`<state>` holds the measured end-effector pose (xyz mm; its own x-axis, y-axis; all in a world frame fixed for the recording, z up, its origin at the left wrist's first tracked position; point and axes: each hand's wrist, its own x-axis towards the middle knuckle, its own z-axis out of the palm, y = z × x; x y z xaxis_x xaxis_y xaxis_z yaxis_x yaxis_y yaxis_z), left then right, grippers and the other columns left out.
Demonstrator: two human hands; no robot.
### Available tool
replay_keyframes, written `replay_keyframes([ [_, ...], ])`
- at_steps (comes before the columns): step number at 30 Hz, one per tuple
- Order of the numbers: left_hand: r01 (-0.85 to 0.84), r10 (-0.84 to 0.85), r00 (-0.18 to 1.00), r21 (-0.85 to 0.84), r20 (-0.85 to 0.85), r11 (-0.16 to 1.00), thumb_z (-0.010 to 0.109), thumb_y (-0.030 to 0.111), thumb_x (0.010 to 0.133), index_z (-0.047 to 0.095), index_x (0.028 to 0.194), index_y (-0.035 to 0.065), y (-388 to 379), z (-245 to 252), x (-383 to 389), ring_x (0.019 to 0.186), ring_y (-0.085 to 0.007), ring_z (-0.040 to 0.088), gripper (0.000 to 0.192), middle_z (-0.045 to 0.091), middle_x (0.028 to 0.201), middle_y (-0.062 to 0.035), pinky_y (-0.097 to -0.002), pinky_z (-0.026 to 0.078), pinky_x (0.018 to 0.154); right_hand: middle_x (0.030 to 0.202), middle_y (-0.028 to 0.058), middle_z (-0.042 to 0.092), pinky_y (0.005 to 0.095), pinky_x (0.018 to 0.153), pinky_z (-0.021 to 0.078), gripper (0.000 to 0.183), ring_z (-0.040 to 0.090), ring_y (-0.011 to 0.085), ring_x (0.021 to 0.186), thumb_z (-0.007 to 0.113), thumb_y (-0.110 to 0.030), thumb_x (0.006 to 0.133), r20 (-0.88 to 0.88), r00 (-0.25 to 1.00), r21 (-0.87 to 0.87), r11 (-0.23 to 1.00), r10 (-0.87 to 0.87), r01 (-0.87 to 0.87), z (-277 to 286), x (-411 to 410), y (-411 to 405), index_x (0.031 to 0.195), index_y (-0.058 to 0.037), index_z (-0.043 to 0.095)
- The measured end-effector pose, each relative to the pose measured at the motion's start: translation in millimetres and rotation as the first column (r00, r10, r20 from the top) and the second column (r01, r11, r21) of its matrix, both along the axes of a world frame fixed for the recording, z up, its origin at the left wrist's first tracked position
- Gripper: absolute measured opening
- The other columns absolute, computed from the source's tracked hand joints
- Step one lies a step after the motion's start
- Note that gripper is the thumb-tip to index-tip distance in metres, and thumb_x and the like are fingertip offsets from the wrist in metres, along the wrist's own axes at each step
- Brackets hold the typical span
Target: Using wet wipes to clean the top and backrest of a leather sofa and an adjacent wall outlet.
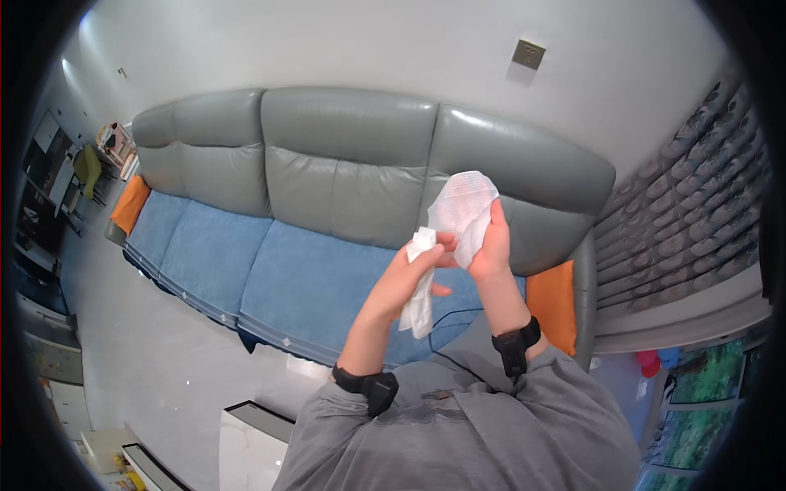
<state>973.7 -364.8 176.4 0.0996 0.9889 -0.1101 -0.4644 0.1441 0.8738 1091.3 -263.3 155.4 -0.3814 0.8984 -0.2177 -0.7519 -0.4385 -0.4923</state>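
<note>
My left hand (393, 283) grips a bunched white wipe or tissue (420, 310) between thumb and palm, and its lower end hangs below the hand. Slightly higher and to the right, my right hand (494, 248) holds a thin white sheet (464, 201) with a dimpled texture, perhaps a wipe or a piece of paper towel. It is spread across the palm, with pink showing through from behind. Fingertips of my left hand reach the lower left edge of this sheet. Both hands are raised in front of the sofa (350, 126).
Blue covers (319, 288) lie over the seats of the grey leather sofa. An orange cushion (552, 307) rests at its right end, another (130, 204) at its left. Patterned curtains (681, 202) hang on the right. A white-topped table (252, 451) stands at lower left. A dark cable (454, 356) crosses my lap.
</note>
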Motion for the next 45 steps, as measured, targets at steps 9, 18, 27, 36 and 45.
replay_keyframes([
  [9, -0.291, 0.290, 0.957, -0.040, -0.024, 0.956, 0.048, 0.025, 0.088, 0.045, 0.113, -0.0018, 126, -41, 49, 0.075, -0.0142, 0.060, 0.037, 0.057, 0.104, -0.0155, -0.0217, 0.050, 0.050, 0.126, 0.0079, 0.045, 0.0386, 0.097, 0.0350, 0.053, 0.045, 0.0244, 0.114, 0.020, -0.045, 0.094, -0.108, 0.936, 0.220, 0.911, -0.334, 0.350, -7, 96, 159, 0.128, -0.0073, 0.038],
  [18, -0.551, 0.532, 0.834, -0.159, -0.145, 0.819, 0.045, 0.025, 0.090, 0.046, 0.112, -0.0015, 242, -97, 109, 0.071, -0.0122, 0.059, 0.035, 0.058, 0.097, -0.0124, -0.0200, 0.049, 0.048, 0.136, 0.0142, 0.035, 0.0486, 0.106, 0.0090, 0.050, 0.029, 0.0287, 0.128, 0.039, -0.036, 0.088, 0.271, -0.148, 0.827, 0.309, -0.951, -0.469, -115, 120, 379, 0.129, -0.0074, 0.042],
  [27, -0.584, 0.528, 0.803, -0.189, -0.278, 0.789, 0.045, 0.027, 0.089, 0.046, 0.113, 0.0003, 317, -100, 131, 0.067, -0.0103, 0.055, 0.035, 0.057, 0.094, -0.0089, -0.0201, 0.045, 0.046, 0.121, 0.0136, 0.049, 0.0462, 0.103, 0.0175, 0.048, 0.038, 0.0270, 0.119, 0.049, -0.038, 0.081, 0.417, -0.250, 0.647, 0.478, -0.874, -0.594, -151, 117, 409, 0.118, -0.0070, 0.051],
  [36, -0.603, 0.565, 0.794, -0.172, -0.224, 0.779, 0.045, 0.026, 0.090, 0.046, 0.113, 0.0008, 349, -110, 130, 0.066, -0.0091, 0.053, 0.034, 0.057, 0.092, -0.0077, -0.0198, 0.043, 0.045, 0.110, 0.0146, 0.052, 0.0464, 0.100, 0.0221, 0.043, 0.043, 0.0286, 0.112, 0.048, -0.037, 0.082, 0.426, -0.262, 0.617, 0.489, -0.866, -0.616, -142, 112, 415, 0.110, -0.0055, 0.055],
  [45, -0.562, 0.526, 0.817, -0.122, -0.235, 0.818, 0.048, 0.027, 0.089, 0.047, 0.113, 0.0008, 353, -100, 124, 0.063, -0.0075, 0.051, 0.035, 0.056, 0.091, -0.0076, -0.0195, 0.042, 0.045, 0.099, 0.0152, 0.057, 0.0455, 0.097, 0.0261, 0.043, 0.050, 0.0274, 0.099, 0.041, -0.040, 0.084, 0.531, -0.312, 0.490, 0.585, -0.788, -0.646, -134, 105, 429, 0.101, -0.0038, 0.059],
])
